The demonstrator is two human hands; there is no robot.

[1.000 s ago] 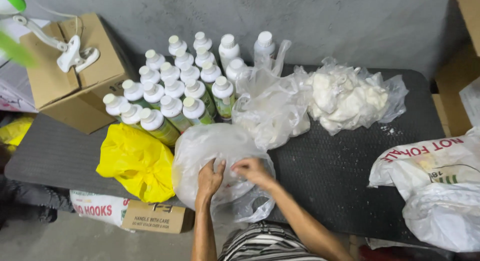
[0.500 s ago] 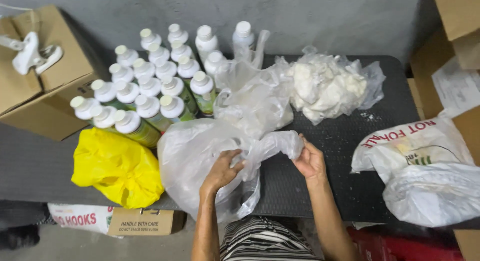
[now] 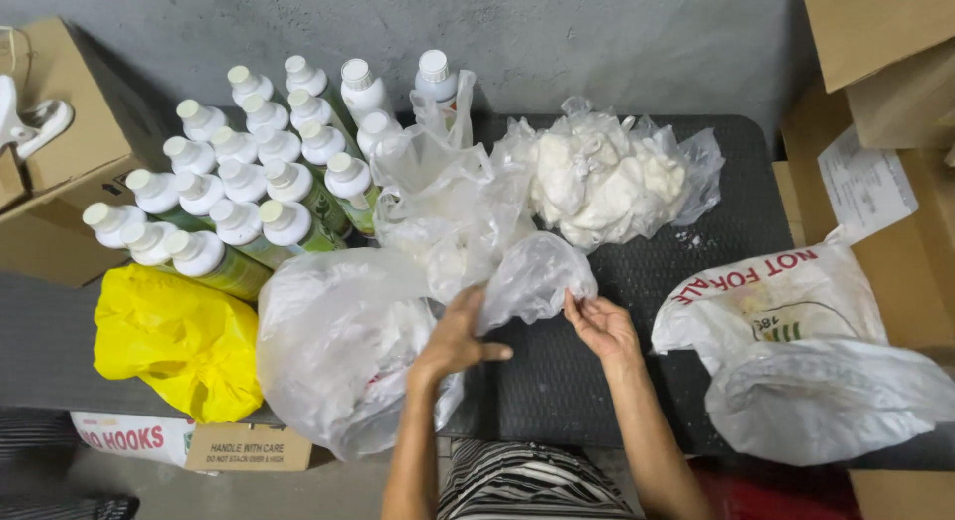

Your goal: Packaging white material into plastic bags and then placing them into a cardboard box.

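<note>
My left hand [image 3: 456, 336] and my right hand [image 3: 601, 326] both grip a small clear plastic bag [image 3: 535, 278], stretched between them above the black table [image 3: 637, 381]. Beside my left hand lies a large crumpled clear plastic bag [image 3: 338, 341]. Behind it is another heap of clear plastic bags [image 3: 448, 202]. Several white-capped bottles [image 3: 249, 182] with green labels stand at the back left.
A yellow plastic bag [image 3: 174, 341] lies at the left table edge. A clear bag of white material [image 3: 607, 177] sits at the back. A white printed sack [image 3: 796, 341] lies at the right. Cardboard boxes [image 3: 60, 162] stand left and right [image 3: 885, 52].
My hands lifted off the large bag and pulled a small clear bag out between them. The view shifted left and nearer.
</note>
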